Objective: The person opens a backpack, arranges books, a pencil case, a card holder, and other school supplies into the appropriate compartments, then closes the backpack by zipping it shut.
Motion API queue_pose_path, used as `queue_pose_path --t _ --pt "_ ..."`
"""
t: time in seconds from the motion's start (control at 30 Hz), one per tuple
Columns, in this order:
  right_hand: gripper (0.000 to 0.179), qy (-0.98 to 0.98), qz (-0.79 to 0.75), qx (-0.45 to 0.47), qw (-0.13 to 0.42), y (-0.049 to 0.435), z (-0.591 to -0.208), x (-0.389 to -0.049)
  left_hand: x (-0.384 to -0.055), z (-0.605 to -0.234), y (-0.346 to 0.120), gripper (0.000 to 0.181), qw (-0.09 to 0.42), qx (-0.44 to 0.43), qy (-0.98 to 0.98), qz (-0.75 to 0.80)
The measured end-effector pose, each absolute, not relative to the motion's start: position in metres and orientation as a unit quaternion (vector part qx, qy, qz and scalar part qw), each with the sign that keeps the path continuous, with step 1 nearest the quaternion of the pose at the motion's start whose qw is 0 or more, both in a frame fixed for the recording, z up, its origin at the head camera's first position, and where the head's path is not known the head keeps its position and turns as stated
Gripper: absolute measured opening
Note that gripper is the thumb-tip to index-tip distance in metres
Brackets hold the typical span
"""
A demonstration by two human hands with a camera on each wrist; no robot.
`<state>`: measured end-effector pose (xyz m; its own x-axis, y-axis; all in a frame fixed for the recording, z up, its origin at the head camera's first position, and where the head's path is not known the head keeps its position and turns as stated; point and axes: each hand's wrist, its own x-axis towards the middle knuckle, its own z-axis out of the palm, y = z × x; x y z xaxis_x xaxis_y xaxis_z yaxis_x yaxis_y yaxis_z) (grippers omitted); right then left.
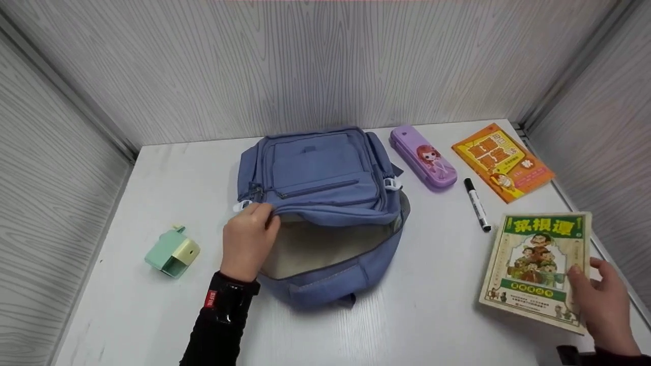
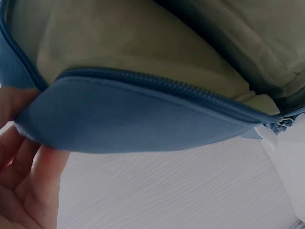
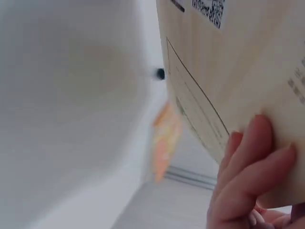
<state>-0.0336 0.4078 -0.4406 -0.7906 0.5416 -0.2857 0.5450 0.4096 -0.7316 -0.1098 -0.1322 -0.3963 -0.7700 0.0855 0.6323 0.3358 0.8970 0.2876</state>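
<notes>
A blue backpack (image 1: pixel 320 168) lies on the table with its main compartment unzipped and the pale lining showing. My left hand (image 1: pixel 249 241) pinches the zippered edge of the opening at its left end and holds it up. In the left wrist view, thumb and fingers grip the blue fabric flap (image 2: pixel 143 114) below the zipper. At the right, my right hand (image 1: pixel 605 300) holds a green and cream book (image 1: pixel 539 269) by its right edge, thumb on the illustrated front cover. Fingers press the back cover (image 3: pixel 248 71) in the right wrist view.
Right of the backpack lie a purple pencil case (image 1: pixel 424 157), a black and white marker (image 1: pixel 477 206) and an orange book (image 1: pixel 503 162). A mint green pencil sharpener (image 1: pixel 170 252) stands at the left. Pale wood-grain panels (image 1: pixel 325 66) border the white table (image 1: pixel 407 315).
</notes>
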Motion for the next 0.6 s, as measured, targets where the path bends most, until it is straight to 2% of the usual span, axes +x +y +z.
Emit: queue_pose_path --t 0.13,0.23,0.37,0.5,0.6 --pt "0.031 0.789 -0.546 0.279 -0.037 0.386 -0.416 -0.026 -0.116 -0.388 -0.128 0.007 0.342 -0.095 -0.91 -0.215" --pt "0.018 0.748 -0.633 0.201 -0.006 0.365 -0.404 -0.024 -0.122 -0.38 -0.127 0.007 0.351 -0.092 -0.906 -0.219" --pt "0.019 0.704 -0.693 0.101 0.116 0.327 -0.395 -0.031 -0.136 -0.358 -0.128 0.009 0.328 -0.095 -0.914 -0.22" --pt "0.025 0.617 -0.739 0.012 0.27 0.285 -0.393 -0.043 -0.155 -0.334 -0.132 0.013 0.269 -0.081 -0.929 -0.239" --pt "0.032 0.563 -0.754 -0.004 0.338 0.252 -0.391 -0.054 -0.168 -0.32 -0.135 0.015 0.218 -0.07 -0.939 -0.257"
